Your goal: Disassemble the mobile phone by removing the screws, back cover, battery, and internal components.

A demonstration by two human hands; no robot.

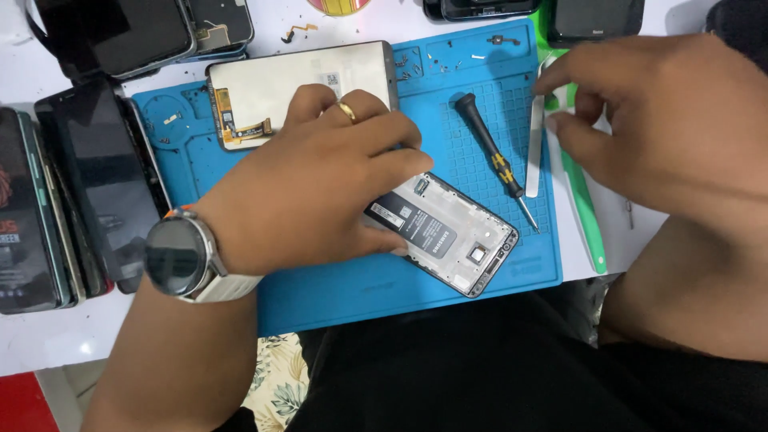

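a white worktable (48,344) carries a bright blue rubber repair mat (352,292) with moulded trays and a grid of small squares. on the mat, the left hand (312,188) lies palm down with its fingers spread and pressing on an opened black smartphone frame with a dark battery and bare metal midplate (452,232); the phone sticks out from under the fingertips toward four o'clock, tilted across the mat. a gold ring (347,110) sits on one finger and a round dark wristwatch on a pale strap (180,258) on the wrist. at twelve o'clock from that hand lies a detached white-backed display panel with an orange flex cable (272,88). at three o'clock rests a black-handled precision screwdriver (494,160), untouched. the right hand (672,120) hovers at the mat's right edge, fingers curled loosely and pinching a slim white plastic pry stick (535,136), beside a green plastic opening tool (584,204). dark phones are stacked (72,192) at nine o'clock.
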